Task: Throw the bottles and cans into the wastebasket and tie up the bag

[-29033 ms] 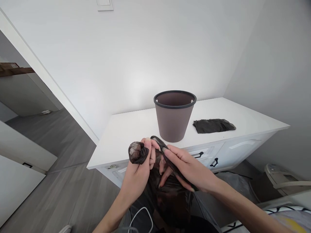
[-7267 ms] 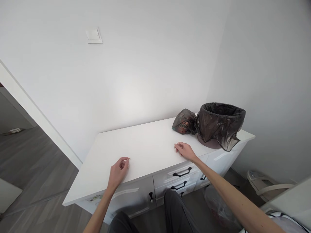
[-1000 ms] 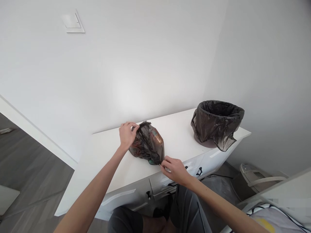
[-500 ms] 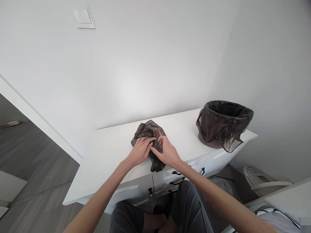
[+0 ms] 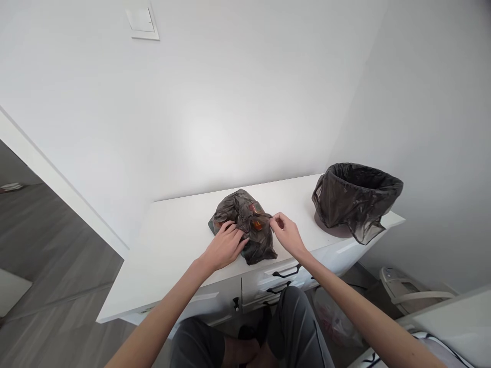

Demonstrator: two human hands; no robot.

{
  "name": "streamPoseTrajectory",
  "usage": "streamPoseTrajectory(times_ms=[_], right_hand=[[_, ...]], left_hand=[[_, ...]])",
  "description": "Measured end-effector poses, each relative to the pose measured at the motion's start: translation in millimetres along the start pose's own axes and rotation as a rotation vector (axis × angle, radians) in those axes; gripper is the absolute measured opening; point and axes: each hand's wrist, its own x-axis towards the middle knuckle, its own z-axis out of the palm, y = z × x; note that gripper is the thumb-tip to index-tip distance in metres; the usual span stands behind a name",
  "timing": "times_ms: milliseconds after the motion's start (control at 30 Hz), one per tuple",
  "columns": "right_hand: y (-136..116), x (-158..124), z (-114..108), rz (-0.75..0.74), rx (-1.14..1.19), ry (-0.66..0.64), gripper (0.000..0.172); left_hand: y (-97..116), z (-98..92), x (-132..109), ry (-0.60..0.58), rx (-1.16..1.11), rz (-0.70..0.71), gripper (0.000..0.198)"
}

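A filled black plastic bag [image 5: 230, 207], thin enough to show orange and red bits of its contents, sits crumpled on the white cabinet top [image 5: 176, 230]. On its near left side, my left hand [image 5: 224, 245] has its fingers curled into the gathered plastic. My right hand [image 5: 287, 234] pinches a twisted end of the bag between thumb and fingers, pulling it out to the right. What exactly lies inside the bag is mostly hidden.
A brown bin [image 5: 333, 228] with a black liner [image 5: 353, 204] folded over its rim stands at the cabinet's right end. Below the top are drawers with black handles [image 5: 287, 272]. A pale appliance [image 5: 402, 286] is on the floor at right. A light switch [image 5: 143, 23] is on the wall.
My right hand has moved right, away from my left, drawing out a twisted end of the bag. My left hand stays on the bag. More of the orange contents shows through.
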Motion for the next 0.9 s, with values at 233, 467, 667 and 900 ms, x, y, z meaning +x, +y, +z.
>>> streamPoseTrajectory(times_ms=[233, 467, 667, 900], right_hand=[[29.5, 5.1, -21.8, 0.068, 0.052, 0.168, 0.025], [76.8, 8.4, -19.1, 0.125, 0.117, 0.018, 0.033], [92.2, 15.4, -2.5, 0.067, 0.214, -0.161, 0.034], [101.7, 6.7, 8.7, 0.072, 0.228, -0.238, 0.035]], left_hand=[[-9.9, 12.7, -16.8, -0.074, 0.011, -0.052, 0.041], [-23.3, -7.7, -57.5, -0.146, 0.171, -0.299, 0.039], [-28.7, -22.6, -60.5, -0.256, 0.373, -0.505, 0.037], [-42.0, -32.4, -31.9, -0.219, 0.201, -0.510, 0.090]])
